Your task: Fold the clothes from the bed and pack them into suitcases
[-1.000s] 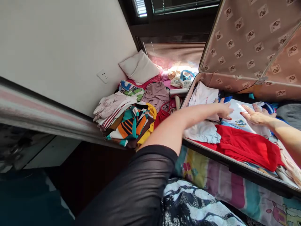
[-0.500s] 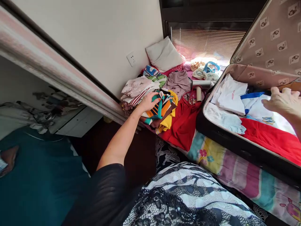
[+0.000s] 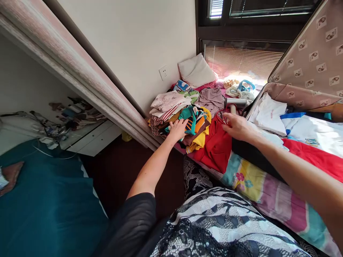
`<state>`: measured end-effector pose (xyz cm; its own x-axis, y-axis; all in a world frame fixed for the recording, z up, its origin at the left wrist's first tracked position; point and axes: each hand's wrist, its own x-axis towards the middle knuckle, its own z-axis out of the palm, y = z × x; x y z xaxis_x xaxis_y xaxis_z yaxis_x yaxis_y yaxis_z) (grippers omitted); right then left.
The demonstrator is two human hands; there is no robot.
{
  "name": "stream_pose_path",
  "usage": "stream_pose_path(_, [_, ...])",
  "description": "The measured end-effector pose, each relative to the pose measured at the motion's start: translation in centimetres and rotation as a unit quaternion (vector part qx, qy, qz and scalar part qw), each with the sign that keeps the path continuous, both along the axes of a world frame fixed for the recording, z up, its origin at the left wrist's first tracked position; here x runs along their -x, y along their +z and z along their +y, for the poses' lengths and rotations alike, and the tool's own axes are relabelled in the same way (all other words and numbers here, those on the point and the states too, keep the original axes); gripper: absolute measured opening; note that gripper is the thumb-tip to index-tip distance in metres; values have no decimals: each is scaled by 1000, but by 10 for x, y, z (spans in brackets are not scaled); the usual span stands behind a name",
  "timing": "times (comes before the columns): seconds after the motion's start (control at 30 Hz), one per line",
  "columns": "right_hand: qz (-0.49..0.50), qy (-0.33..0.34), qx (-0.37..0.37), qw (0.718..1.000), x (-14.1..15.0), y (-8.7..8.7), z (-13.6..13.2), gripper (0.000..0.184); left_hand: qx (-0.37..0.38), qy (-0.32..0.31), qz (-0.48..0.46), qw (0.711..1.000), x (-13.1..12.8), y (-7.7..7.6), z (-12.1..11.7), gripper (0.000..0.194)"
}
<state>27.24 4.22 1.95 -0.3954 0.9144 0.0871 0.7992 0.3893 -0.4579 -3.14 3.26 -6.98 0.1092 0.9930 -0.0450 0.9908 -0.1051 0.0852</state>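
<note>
My left hand (image 3: 178, 130) lies with fingers spread on the near side of a heap of clothes, against a striped garment (image 3: 197, 123) in teal, orange and black. Under that garment a yellow garment (image 3: 198, 143) sticks out. Behind my left hand are a folded pale patterned top (image 3: 167, 101) and red-and-white striped cloth (image 3: 171, 115). My right hand (image 3: 237, 125) hangs above a red garment (image 3: 214, 146), fingers apart and nothing in them. Beside it stands an opened suitcase (image 3: 248, 145), holding a folded white shirt (image 3: 269, 113), a white-and-blue garment (image 3: 313, 132) and red cloth (image 3: 313, 153).
A cushion (image 3: 198, 70) leans in the corner by the window blinds (image 3: 241, 59). Mauve cloth (image 3: 211, 100) and a grey cylinder (image 3: 237, 102) lie behind the heap. A striped, flowered quilt (image 3: 273, 203) runs under the suitcase. At left are a curtain (image 3: 107, 96) and a teal-covered bed (image 3: 53, 200).
My right hand has come left from over the suitcase to above the red garment. My left hand has shifted toward the near edge of the heap. The view has turned slightly.
</note>
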Motion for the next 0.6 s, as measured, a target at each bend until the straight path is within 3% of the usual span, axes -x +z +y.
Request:
stream_pose_path(0.1, [16, -3, 41, 999, 12, -24, -10, 33, -14, -19, 26, 999, -5, 6, 4, 61])
stream_pose_path(0.3, [40, 38, 102, 993, 30, -49, -13, 39, 8, -33, 0, 999, -1, -8, 24, 87])
stream_pose_path(0.47, [68, 36, 134, 988, 46, -67, -8, 38, -36, -22, -122, 992, 14, -21, 35, 70])
stream_pose_path(0.6, [78, 11, 156, 985, 52, -86, -6, 35, -69, -6, -239, 969, 27, -19, 43, 61])
